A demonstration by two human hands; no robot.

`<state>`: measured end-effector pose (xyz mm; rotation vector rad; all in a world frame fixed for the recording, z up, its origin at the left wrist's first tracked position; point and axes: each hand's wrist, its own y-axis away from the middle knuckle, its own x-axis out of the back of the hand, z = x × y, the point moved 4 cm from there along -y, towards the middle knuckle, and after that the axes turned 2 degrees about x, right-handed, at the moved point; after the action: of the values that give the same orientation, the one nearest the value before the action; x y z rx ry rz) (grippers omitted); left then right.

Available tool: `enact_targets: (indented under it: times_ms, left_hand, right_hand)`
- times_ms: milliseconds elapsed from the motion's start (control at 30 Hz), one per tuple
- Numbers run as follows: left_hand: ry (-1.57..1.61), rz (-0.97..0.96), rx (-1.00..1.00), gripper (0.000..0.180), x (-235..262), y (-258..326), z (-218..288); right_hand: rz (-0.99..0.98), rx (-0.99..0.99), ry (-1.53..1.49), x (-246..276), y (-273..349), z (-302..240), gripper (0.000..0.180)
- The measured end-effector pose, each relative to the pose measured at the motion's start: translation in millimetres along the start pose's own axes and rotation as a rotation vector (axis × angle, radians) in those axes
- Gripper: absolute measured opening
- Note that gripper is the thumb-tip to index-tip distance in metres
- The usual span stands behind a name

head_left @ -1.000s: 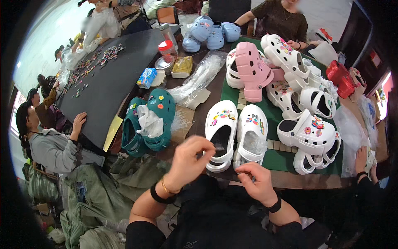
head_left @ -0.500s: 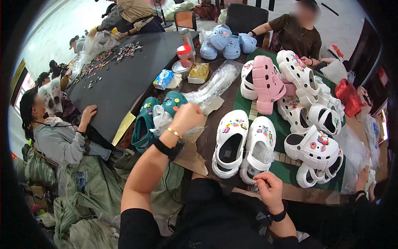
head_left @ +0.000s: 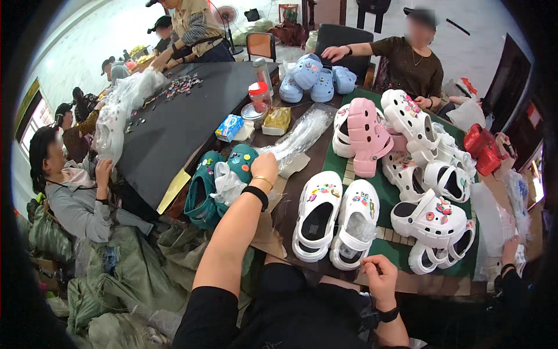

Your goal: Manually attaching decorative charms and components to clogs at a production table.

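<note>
My left hand (head_left: pixel 265 167) is stretched forward beside the near end of a stack of clear plastic bags (head_left: pixel 302 135). Its fingers are curled and mostly hidden, so what they hold, if anything, cannot be made out. To its left are teal clogs (head_left: pixel 203 186) with charms and a crumpled clear bag (head_left: pixel 228 185). My right hand (head_left: pixel 382 280) is pinched closed just behind the heel of a white clog (head_left: pixel 356 224) that has clear plastic inside. Whatever lies between its fingertips is too small to tell. Another charm-covered white clog (head_left: pixel 317 215) stands alongside.
More white clogs (head_left: pixel 433 215) and a pink clog (head_left: pixel 363 136) crowd the green mat (head_left: pixel 383 247) at right. Blue clogs (head_left: pixel 308 72), a red-lidded jar (head_left: pixel 259 93) and a small blue box (head_left: pixel 229 127) stand farther back. Other people work around the dark table (head_left: pixel 168 122).
The view has shifted slightly. My left hand has come down lower over the bags; my right hand keeps its pinch by the heel. The person across has reached an arm toward the blue clogs.
</note>
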<state>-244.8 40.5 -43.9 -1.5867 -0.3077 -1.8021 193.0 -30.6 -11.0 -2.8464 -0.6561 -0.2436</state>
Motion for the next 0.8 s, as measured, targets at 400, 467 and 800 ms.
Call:
enact_targets:
  times_ms: [400,467,800]
  left_hand:
    - [-0.113,-0.097,0.063,0.018,-26.5,-12.8,-1.6]
    - [-0.118,-0.114,0.071,0.02,-22.0,-12.3,-3.1]
    - [0.135,-0.07,0.013,0.017,17.0,-21.1,-19.8]
  right_hand:
    - [0.121,-0.065,0.011,28.2,16.9,19.8,0.009]
    - [0.118,-0.061,0.005,27.1,16.0,17.3,0.01]
    - [0.087,-0.029,0.011,17.9,5.8,13.6,0.01]
